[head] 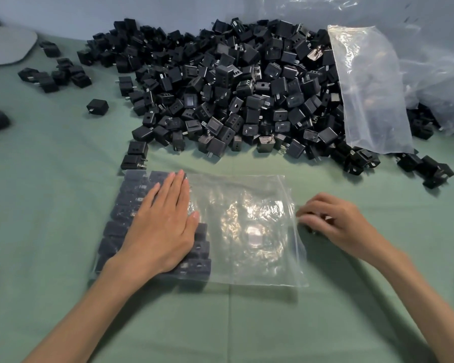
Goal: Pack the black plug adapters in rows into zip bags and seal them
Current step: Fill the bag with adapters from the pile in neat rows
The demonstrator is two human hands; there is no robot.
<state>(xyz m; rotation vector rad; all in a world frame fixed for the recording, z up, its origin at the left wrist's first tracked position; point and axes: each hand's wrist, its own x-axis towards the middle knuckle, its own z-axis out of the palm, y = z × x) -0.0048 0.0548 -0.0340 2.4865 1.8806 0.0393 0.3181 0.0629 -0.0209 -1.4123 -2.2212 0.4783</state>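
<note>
Black adapters in zip bag, under flat left fingers

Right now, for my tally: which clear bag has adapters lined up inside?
The flat bag under the left hand; the leaning bag on the pile shows no rows.

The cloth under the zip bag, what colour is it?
Plain pale green cloth, with no pattern; the head view shows it best around the zip bag.

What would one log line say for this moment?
left hand: flat on bagged adapters | right hand: curled at zip bag edge | adapter pile: behind
</note>
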